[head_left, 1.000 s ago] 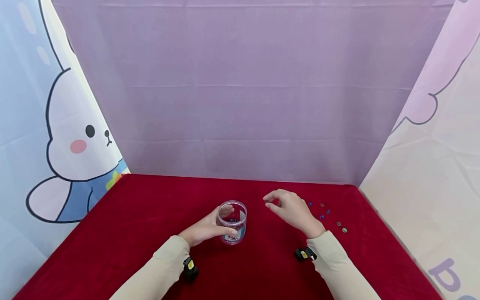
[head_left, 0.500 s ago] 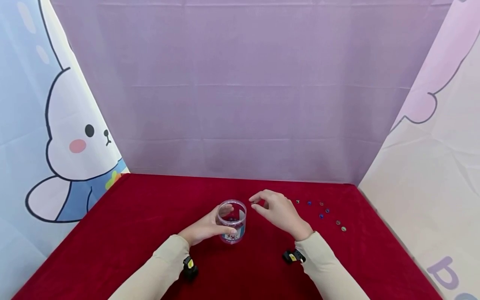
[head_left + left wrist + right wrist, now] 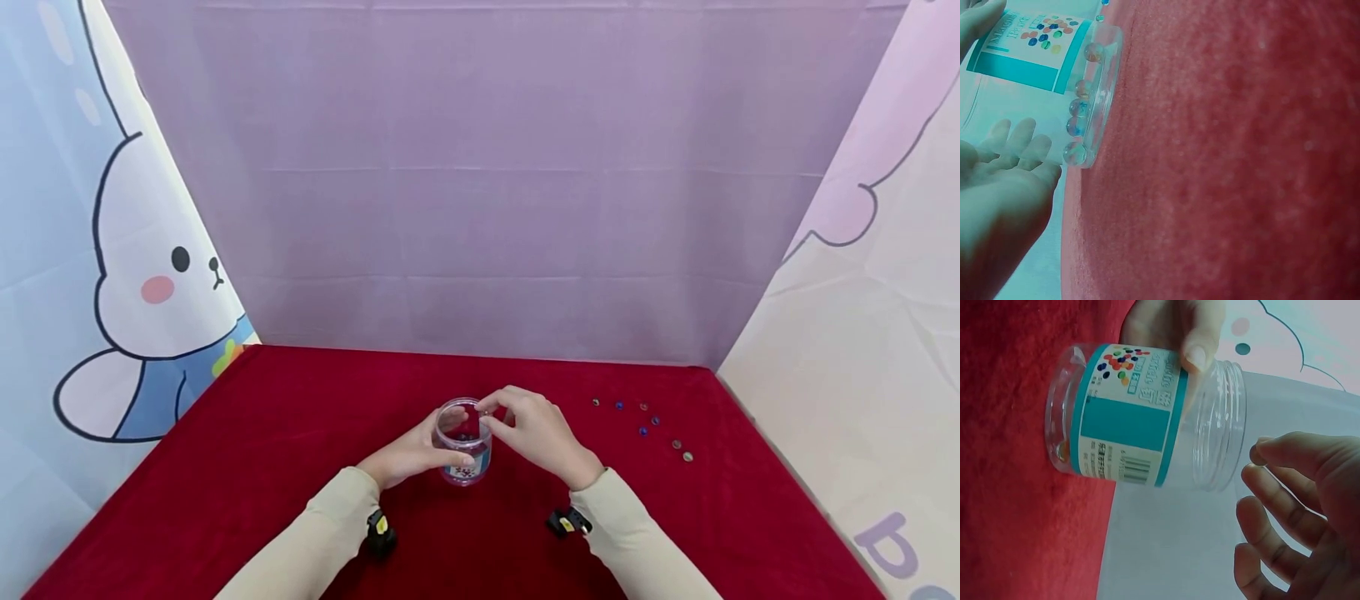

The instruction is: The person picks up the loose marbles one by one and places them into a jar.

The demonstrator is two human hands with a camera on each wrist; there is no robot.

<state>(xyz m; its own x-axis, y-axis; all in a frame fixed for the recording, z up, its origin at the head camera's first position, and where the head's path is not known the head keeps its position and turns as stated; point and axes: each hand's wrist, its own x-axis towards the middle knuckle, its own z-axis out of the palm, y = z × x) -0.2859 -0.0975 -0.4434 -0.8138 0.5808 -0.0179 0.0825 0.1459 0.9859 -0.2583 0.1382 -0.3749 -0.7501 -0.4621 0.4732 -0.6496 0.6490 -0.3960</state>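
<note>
A clear plastic jar with a blue-and-white label stands upright on the red cloth, its mouth uncovered. My left hand grips it from the left, thumb on the near side and fingers around the far side. Several glass marbles lie at the bottom, as the left wrist view shows. At the right of the jar's rim is my right hand, pinching a small marble between thumb and index finger. Its other fingers are loosely bent, close to the jar's mouth in the right wrist view.
Several loose marbles in blue, brown and green are scattered on the right part of the red cloth. A purple curtain hangs behind the table, and printed sheets stand at both sides.
My right hand has travelled left with the pinched marble, from over the cloth to the jar's rim. The left hand and the jar have stayed in place.
</note>
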